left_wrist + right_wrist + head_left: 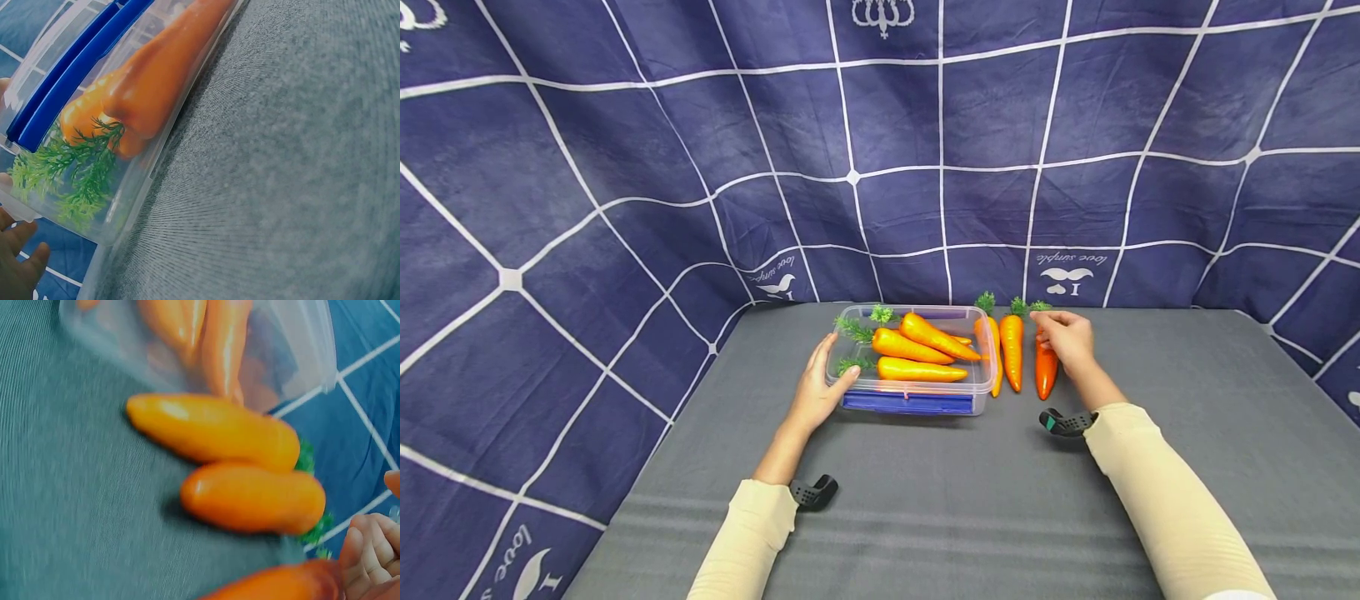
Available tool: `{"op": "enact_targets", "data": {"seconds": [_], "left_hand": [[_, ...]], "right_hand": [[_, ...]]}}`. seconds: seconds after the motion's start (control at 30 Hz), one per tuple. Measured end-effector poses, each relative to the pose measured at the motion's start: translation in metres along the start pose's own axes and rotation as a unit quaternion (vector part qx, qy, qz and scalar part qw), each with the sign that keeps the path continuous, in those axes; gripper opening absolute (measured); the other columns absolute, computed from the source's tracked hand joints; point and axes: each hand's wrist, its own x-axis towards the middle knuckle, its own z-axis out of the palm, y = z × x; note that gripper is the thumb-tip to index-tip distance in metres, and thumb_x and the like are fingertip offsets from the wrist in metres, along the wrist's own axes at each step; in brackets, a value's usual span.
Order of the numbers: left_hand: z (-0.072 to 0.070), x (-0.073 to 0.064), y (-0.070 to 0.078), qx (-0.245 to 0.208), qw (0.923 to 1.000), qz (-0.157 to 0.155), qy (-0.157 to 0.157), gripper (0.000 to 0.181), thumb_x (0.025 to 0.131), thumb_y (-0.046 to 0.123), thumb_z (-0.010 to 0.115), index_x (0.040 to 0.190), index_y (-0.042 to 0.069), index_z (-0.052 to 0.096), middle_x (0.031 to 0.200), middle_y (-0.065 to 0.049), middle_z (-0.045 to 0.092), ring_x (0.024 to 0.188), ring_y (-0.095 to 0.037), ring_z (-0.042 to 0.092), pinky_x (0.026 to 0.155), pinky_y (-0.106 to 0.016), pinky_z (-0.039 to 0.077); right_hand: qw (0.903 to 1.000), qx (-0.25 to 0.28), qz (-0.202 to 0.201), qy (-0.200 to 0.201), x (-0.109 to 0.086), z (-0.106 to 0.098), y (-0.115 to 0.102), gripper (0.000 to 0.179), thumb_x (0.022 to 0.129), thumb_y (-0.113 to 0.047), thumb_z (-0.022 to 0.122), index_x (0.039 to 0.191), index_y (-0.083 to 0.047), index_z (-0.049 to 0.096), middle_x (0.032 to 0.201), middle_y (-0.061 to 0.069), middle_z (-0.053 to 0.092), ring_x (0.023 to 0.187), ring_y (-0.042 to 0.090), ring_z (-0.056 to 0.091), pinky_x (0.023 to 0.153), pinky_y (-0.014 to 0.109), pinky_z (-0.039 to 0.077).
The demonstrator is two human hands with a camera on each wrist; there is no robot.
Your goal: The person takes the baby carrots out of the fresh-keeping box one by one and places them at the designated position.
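A clear plastic container point(906, 386) with a blue front clasp point(69, 81) stands lidless on the table. Several orange carrots point(917, 369) with green tops lie inside. My left hand point(816, 387) rests against its left end, thumb at the near corner and fingers lengthwise along the side. At the right, my right hand point(1070, 337) has its fingers curled at the leafy end of a red-orange carrot point(1046, 372), whose tip points toward me. The fingers partly hide that carrot's upper end. Two orange carrots point(1012, 342) lie between it and the container.
Grey cloth point(940, 500) covers the table. A dark blue curtain point(895, 208) with white lines hangs behind the table and along its left side. The loose carrots' green tops point(987, 302) reach close to the curtain's foot.
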Motion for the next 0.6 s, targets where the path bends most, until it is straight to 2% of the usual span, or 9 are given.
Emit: {"op": "enact_targets", "data": {"seconds": [0.1, 0.27, 0.5, 0.6], "left_hand": [[0.000, 0.000, 0.000, -0.001, 1.0000, 0.000, 0.001, 0.073, 0.090, 0.030, 0.067, 0.151, 0.006, 0.034, 0.154, -0.018, 0.031, 0.141, -0.033, 0.030, 0.115, -0.051, 0.022], [0.000, 0.000, -0.001, -0.004, 1.0000, -0.001, 0.003, 0.072, 0.090, 0.030, 0.067, 0.150, 0.006, 0.035, 0.154, -0.018, 0.032, 0.141, -0.032, 0.030, 0.115, -0.050, 0.022], [0.000, 0.000, 0.000, -0.004, 1.0000, 0.005, 0.002, 0.072, 0.090, 0.030, 0.067, 0.150, 0.004, 0.035, 0.153, -0.019, 0.032, 0.141, -0.033, 0.030, 0.115, -0.050, 0.022], [0.000, 0.001, 0.000, -0.002, 1.0000, 0.005, 0.003, 0.072, 0.090, 0.030, 0.067, 0.150, 0.004, 0.035, 0.153, -0.020, 0.033, 0.141, -0.033, 0.030, 0.115, -0.050, 0.022]], "right_hand": [[0.9999, 0.008, -0.008, -0.013, -0.002, 0.007, -0.008, 0.027, 0.089, -0.020, 0.071, 0.103, 0.002, 0.066, 0.065, -0.008, 0.064, 0.052, 0.004, 0.059, 0.052, 0.017, 0.052], [0.9990, 0.006, -0.021, -0.039, -0.003, 0.019, -0.018, 0.033, 0.089, -0.020, 0.070, 0.109, 0.006, 0.066, 0.071, -0.003, 0.065, 0.055, 0.006, 0.059, 0.053, 0.017, 0.052], [0.9973, 0.006, -0.027, -0.068, -0.004, 0.036, -0.028, 0.038, 0.091, -0.020, 0.068, 0.115, 0.010, 0.063, 0.070, -0.012, 0.061, 0.057, 0.004, 0.057, 0.055, 0.017, 0.052], [0.9968, 0.011, -0.029, -0.074, -0.006, 0.044, -0.034, 0.038, 0.091, -0.020, 0.067, 0.114, 0.010, 0.064, 0.072, -0.010, 0.063, 0.061, 0.008, 0.060, 0.056, 0.018, 0.053]]}}
